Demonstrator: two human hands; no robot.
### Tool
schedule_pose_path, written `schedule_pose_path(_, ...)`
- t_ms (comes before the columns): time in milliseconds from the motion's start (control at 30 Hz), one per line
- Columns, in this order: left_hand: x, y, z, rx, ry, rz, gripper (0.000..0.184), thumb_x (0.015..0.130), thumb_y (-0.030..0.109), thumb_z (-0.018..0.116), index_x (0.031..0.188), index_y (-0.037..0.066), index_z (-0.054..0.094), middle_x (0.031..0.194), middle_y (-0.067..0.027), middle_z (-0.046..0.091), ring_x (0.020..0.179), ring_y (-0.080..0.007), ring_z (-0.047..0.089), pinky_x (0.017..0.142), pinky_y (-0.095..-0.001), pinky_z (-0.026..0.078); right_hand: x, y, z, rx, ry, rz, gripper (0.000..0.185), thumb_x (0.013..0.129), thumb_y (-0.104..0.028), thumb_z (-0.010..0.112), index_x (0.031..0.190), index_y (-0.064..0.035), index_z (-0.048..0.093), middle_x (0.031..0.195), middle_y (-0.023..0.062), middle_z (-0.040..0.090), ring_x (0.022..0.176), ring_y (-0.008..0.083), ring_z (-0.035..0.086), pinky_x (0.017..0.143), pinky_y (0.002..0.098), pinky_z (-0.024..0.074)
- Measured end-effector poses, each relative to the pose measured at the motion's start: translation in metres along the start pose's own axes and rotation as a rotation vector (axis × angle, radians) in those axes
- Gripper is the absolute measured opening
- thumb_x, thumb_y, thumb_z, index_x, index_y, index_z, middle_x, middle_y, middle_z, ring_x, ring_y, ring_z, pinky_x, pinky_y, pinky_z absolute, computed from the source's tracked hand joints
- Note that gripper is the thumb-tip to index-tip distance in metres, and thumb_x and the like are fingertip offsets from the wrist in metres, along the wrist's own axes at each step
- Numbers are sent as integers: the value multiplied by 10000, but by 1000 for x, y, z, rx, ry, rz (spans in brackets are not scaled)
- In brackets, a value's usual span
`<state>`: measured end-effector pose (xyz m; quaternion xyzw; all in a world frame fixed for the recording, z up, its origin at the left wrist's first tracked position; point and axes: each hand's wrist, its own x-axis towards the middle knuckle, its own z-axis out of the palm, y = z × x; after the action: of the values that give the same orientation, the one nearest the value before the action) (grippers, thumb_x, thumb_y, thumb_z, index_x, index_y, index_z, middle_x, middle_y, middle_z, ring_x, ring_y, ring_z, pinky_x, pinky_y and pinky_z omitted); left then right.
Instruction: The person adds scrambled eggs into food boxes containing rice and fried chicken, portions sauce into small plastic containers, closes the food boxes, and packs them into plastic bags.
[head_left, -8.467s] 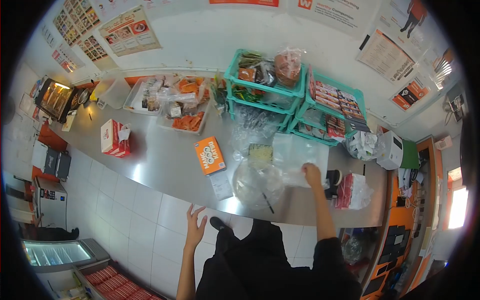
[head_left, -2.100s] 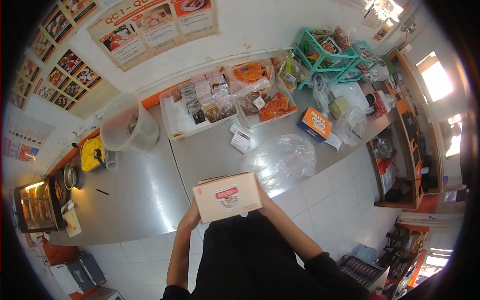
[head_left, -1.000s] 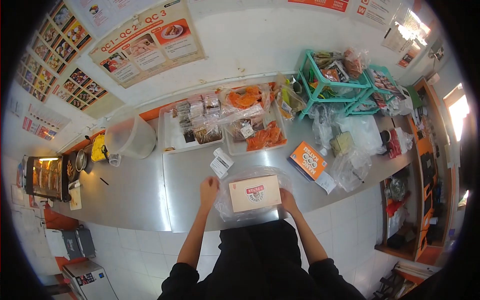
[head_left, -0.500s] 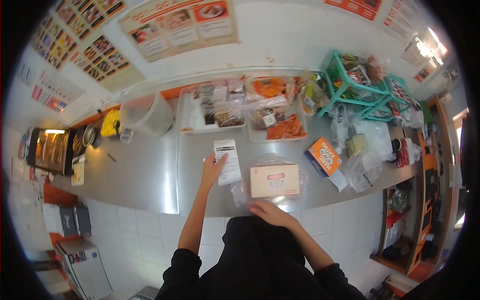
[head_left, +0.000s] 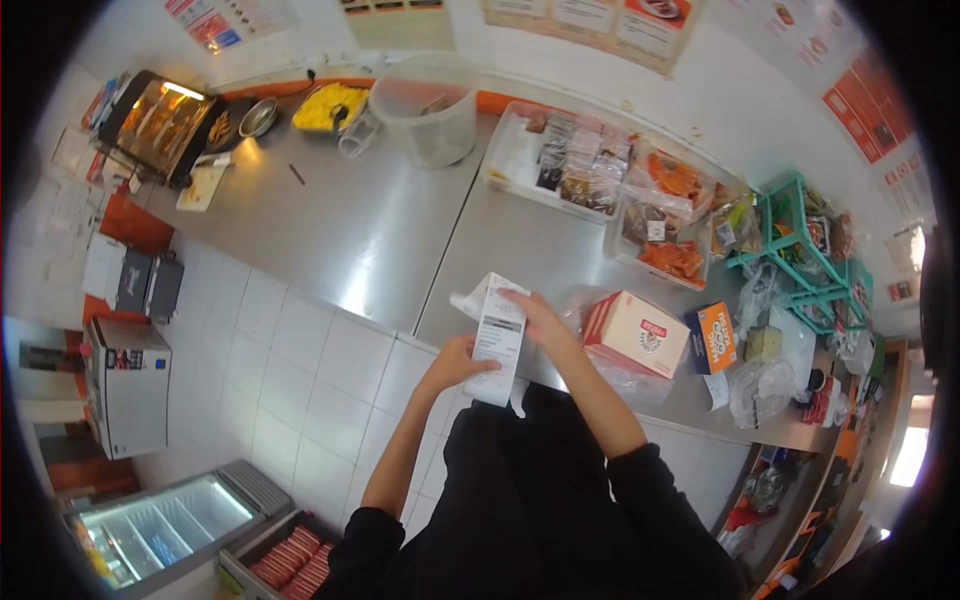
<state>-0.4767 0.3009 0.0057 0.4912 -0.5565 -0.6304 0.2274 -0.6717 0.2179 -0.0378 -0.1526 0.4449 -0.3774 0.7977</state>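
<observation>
A long printed receipt (head_left: 499, 335) is held up in front of my body at the counter's front edge. My left hand (head_left: 458, 365) grips its lower left side, thumb across the paper. The upper right side of the paper is in my right hand (head_left: 533, 313). Just right of my right hand, a cream and red box (head_left: 640, 335) rests on a clear plastic bag (head_left: 640, 383) on the steel counter (head_left: 350, 230). Beyond it stands an orange and dark blue box (head_left: 712, 337), with another slip of paper (head_left: 716, 391) at its base.
White trays of packets (head_left: 510, 165) and orange food bags (head_left: 675, 262) line the back. A clear tub (head_left: 425, 115), a yellow food tray (head_left: 330, 107) and a lit display warmer (head_left: 160, 125) stand left. Green baskets (head_left: 790, 225) and plastic bags (head_left: 757, 390) are at the right.
The receipt has been lifted off the counter and brought toward my body. My right hand has moved from beside the cream box onto the paper. The view has turned left.
</observation>
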Motion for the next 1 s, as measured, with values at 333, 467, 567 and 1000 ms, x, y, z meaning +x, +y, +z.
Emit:
schedule_pose_path(333,-70,-188,19,394,467,-539,653,783,323,763,1288,-14,524,1253,-222,562,1168,-287,545,1018,-490,361,63,59,-28,-117,253,-186,318,831,-79,730,1115,21,631,1037,92,689,930,195,672,801,326,542)
schedule_pose_path(467,-18,-194,72,-11,980,-577,709,932,424,515,1447,7,265,1519,-236,227,1372,-312,320,1079,-477,297,69,71,-19,-147,242,-225,318,854,-113,723,1127,14,620,1076,83,676,991,194,649,857,327,515)
schedule_pose_path(567,35,-203,95,-860,1109,-390,581,990,397,403,1432,30,318,1470,-181,332,1345,-289,362,1092,-427,306,65,61,-8,-226,214,-184,296,863,-123,715,1112,15,632,1059,74,682,983,184,646,858,312,503)
schedule_pose_path(1000,79,-230,105,-1135,543,123,449,1004,374,386,1331,86,497,1358,-44,522,1296,-213,432,1072,-378,343,66,39,-38,-882,498,-269,327,821,-217,753,994,46,663,989,145,698,918,248,669,816,346,511)
